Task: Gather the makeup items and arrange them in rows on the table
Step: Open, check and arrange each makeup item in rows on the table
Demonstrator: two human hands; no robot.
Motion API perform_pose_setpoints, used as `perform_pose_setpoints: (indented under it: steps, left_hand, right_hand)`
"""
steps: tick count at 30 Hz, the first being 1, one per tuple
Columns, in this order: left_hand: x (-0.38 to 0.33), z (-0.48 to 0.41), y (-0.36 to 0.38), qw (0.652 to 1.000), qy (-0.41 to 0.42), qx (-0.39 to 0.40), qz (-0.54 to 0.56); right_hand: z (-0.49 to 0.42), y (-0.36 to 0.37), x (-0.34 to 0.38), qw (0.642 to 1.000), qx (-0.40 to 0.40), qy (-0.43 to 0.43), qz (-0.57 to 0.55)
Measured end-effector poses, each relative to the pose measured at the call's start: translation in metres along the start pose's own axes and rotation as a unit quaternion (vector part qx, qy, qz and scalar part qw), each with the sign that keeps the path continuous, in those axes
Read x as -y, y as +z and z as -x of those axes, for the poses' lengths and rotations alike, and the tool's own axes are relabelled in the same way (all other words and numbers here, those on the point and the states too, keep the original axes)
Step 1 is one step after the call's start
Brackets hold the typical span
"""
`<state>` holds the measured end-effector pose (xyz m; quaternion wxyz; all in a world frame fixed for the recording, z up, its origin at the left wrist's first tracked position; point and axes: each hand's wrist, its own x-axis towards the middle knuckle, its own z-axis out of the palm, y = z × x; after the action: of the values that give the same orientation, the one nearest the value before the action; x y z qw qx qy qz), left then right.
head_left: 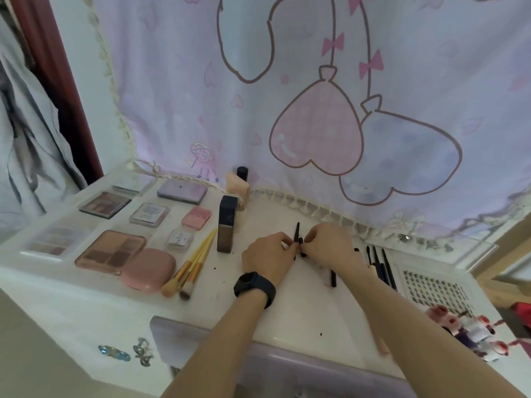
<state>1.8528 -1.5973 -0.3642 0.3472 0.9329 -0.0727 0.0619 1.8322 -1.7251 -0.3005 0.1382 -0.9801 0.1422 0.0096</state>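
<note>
The slim black makeup pencil [297,231] sits mid white tabletop [301,308], its long axis running near to far and its thin tip pointing far. Its near part is hidden behind fingers. The left hand [265,255] pinches it. The right hand [330,245] pinches a short black piece [301,247] just beside it, hard to make out. A tall dark-capped brown bottle [227,225] stands to the left.

The widest bare stretch of the table [301,308] lies near the front edge, between the two forearms and leftward as far as the brushes [191,267]. A tall bottle [228,225] stands upright just left of the left hand [265,254], which meets the right hand [327,244] on a black pencil [297,231]. Palettes [110,251] crowd the far left. A row of pencils [382,265] and a lash tray [434,288] fill the right. The curtain [287,110] closes off the back.
</note>
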Motion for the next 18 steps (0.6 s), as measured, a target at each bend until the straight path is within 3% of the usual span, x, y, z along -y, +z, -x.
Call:
perform_pose_setpoints:
  steps: [5, 12, 18]
  left_hand:
    - [-0.001, 0.001, -0.001, 1.0, -0.003, 0.013, -0.016]
    - [-0.006, 0.003, -0.005, 1.0, -0.005, 0.019, -0.01]
    - [-0.016, 0.003, -0.008, 0.999, -0.019, 0.039, -0.003]
  right_hand:
    - [0.022, -0.011, -0.01, 0.999, -0.035, 0.004, -0.04]
    - [0.132, 0.036, -0.038, 0.968, -0.16, -0.012, -0.193]
    - [0.156, 0.072, -0.045, 0.923, -0.31, -0.076, -0.215]
